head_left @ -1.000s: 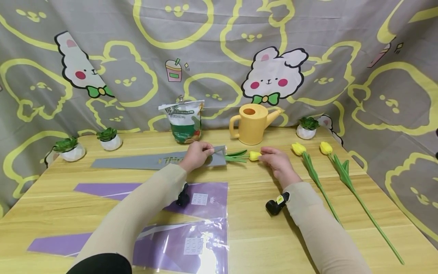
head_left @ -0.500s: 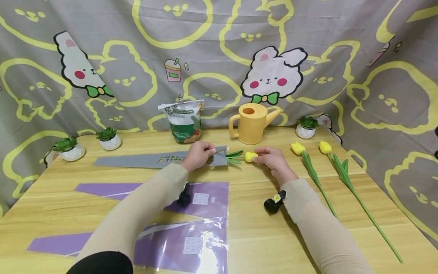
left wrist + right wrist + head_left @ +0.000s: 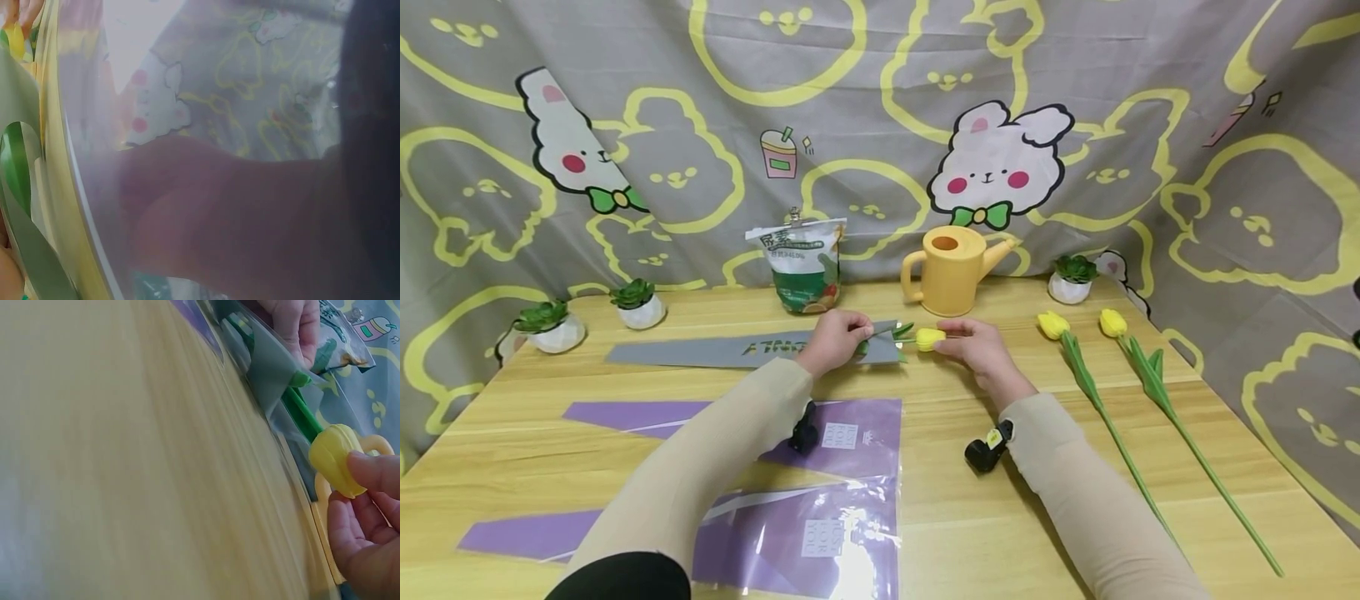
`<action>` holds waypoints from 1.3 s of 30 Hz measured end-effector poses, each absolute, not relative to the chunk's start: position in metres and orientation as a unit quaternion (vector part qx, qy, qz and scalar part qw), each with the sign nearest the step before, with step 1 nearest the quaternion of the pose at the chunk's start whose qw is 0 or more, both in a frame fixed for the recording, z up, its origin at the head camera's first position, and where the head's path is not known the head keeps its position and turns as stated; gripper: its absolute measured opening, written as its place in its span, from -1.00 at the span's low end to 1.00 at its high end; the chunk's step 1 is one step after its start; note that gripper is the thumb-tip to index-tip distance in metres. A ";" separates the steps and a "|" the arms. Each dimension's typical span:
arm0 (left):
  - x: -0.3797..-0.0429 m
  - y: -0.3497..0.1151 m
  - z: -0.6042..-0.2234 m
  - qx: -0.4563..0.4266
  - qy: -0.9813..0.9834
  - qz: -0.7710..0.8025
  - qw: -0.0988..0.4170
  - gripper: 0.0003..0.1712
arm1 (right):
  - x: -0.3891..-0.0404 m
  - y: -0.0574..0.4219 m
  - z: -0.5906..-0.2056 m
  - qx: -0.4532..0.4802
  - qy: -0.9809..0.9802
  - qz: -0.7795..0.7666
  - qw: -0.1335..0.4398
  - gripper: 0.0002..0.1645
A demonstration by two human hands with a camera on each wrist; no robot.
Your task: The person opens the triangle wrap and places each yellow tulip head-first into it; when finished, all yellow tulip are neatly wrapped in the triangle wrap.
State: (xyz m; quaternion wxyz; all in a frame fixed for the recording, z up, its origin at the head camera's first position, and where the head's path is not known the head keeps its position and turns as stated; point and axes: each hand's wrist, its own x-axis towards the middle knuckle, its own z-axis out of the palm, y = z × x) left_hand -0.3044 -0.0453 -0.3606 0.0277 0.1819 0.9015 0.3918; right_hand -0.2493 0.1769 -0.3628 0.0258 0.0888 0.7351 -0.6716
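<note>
A yellow tulip (image 3: 929, 340) lies with its stem and most of its leaves inside a grey flower sleeve (image 3: 677, 351). My right hand (image 3: 979, 354) pinches the blossom between thumb and fingers, as the right wrist view also shows with the tulip (image 3: 336, 457) just outside the sleeve's mouth. With my left hand (image 3: 833, 342) I pinch the upper edge of the sleeve near that mouth. In the left wrist view the sleeve's grey film (image 3: 37, 244) and a green leaf show at the left, and clear film covers much of the picture.
Two purple flower sleeves (image 3: 850, 450) lie nearer me, partly under my left arm. Two more tulips (image 3: 1097, 404) lie at the right. Along the back stand a green-and-white bag (image 3: 805, 271), a yellow watering can (image 3: 951, 275) and several small potted succulents (image 3: 640, 308).
My right hand has moved left with the tulip, and its leaves have slid deeper into the grey sleeve. The left hand stays nearly in place on the sleeve's edge.
</note>
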 end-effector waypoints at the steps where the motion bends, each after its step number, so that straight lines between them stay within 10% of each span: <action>1: -0.304 -0.045 -0.360 0.182 0.902 0.391 0.027 -0.82 | -0.250 0.175 -0.364 0.087 0.732 -0.675 0.024 -0.45; 39: -0.301 -0.036 -0.357 0.198 0.894 0.402 0.009 -0.83 | -0.259 0.122 -0.380 0.121 0.691 -0.712 -0.042 -0.59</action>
